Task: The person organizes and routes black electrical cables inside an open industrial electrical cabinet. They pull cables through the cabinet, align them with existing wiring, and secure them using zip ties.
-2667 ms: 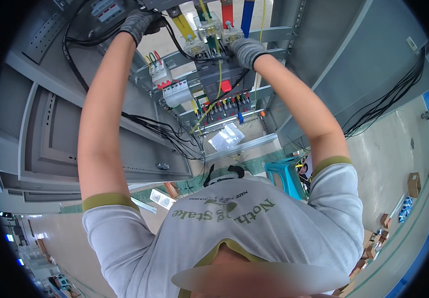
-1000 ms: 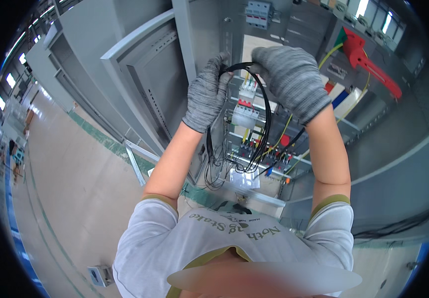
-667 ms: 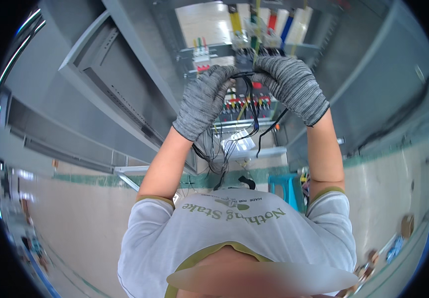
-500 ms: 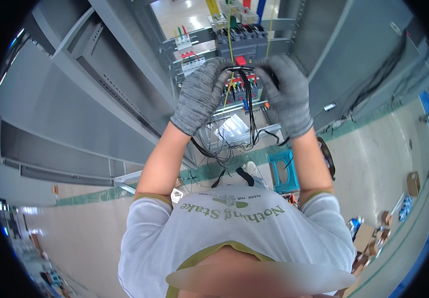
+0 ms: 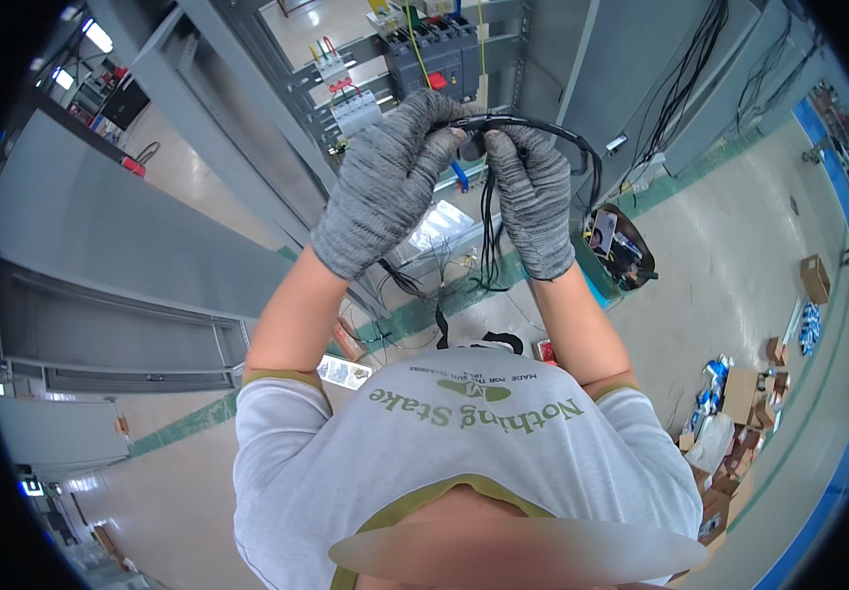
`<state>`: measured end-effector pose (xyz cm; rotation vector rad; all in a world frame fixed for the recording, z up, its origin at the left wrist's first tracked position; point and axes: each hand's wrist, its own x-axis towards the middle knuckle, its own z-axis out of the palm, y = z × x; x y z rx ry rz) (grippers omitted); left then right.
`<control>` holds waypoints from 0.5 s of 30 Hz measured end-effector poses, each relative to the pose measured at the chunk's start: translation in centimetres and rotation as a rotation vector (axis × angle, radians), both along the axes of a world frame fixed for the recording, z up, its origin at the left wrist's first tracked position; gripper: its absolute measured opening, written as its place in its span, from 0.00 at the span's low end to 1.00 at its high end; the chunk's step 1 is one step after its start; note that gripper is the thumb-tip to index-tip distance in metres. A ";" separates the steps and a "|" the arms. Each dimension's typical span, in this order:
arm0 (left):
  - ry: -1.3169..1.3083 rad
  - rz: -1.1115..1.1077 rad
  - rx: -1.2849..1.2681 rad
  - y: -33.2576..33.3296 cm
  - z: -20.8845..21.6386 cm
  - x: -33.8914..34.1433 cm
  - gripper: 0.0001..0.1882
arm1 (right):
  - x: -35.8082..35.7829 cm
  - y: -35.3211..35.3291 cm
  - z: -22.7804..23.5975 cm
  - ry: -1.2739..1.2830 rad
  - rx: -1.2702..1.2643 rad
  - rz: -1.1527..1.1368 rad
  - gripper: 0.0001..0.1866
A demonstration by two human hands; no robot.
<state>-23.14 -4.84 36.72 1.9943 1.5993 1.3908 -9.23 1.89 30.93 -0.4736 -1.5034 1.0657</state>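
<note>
Brings right hand (image 5: 535, 202) closer to left hand (image 5: 383, 192). Pinches black cable bundle (image 5: 541, 125) in both, apparently keeping hanging strands (image 5: 487, 221) gathered.

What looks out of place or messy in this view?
The cardboard boxes on the floor at far right lie jumbled at different angles, which looks untidy. Black wires dangle beside the right hand, but I see no clear damage or spill.

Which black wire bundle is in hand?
The black bundle held by both the left hand and right hand, arching out past the right one. The panel bundle, upper right, has no hand on it.
</note>
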 end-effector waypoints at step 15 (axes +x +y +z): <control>-0.146 0.229 -0.007 0.8 -8.4 4.9 0.07 | 0.9 -2.2 -5.1 0.107 -0.553 0.058 0.09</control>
